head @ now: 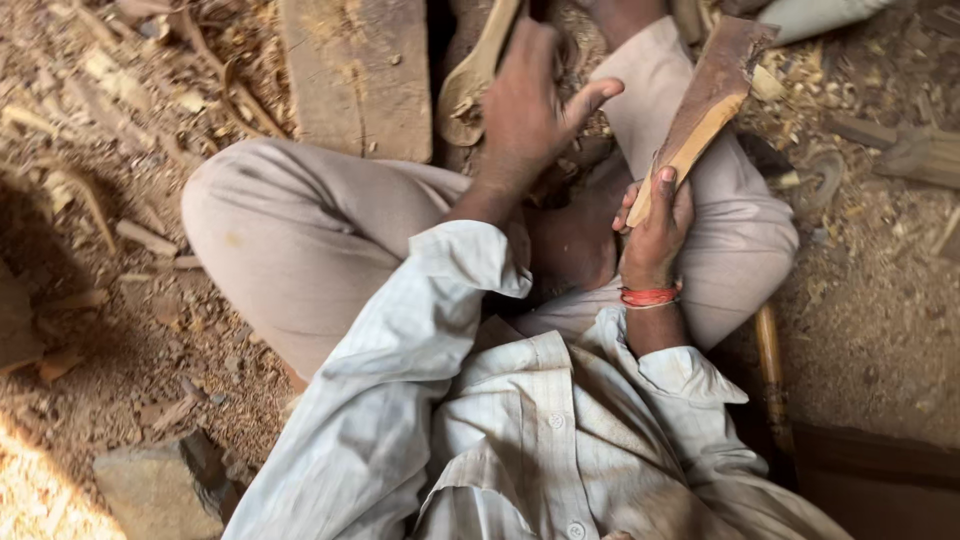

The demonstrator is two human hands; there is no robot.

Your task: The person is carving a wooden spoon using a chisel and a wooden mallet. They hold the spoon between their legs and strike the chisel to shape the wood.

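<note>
My right hand point(655, 228), with a red thread band at the wrist, grips the narrow lower end of a rough wooden blank point(705, 105). The blank is paddle-shaped, dark brown with a pale cut edge, and points up and to the right above my lap. My left hand point(530, 105) reaches forward over my knee. Its fingers curl over the handle of a carved wooden spoon point(465, 90) and the thumb sticks out to the right. The spoon's bowl shows just left of the hand; the fingers hide part of the handle.
I sit cross-legged on ground covered in wood chips and shavings point(120, 150). A thick plank point(360, 75) lies ahead beside the spoon. A stone point(160, 490) sits at the lower left, a wooden stick point(772, 370) lies by my right side, and wood offcuts point(925, 155) lie at the right.
</note>
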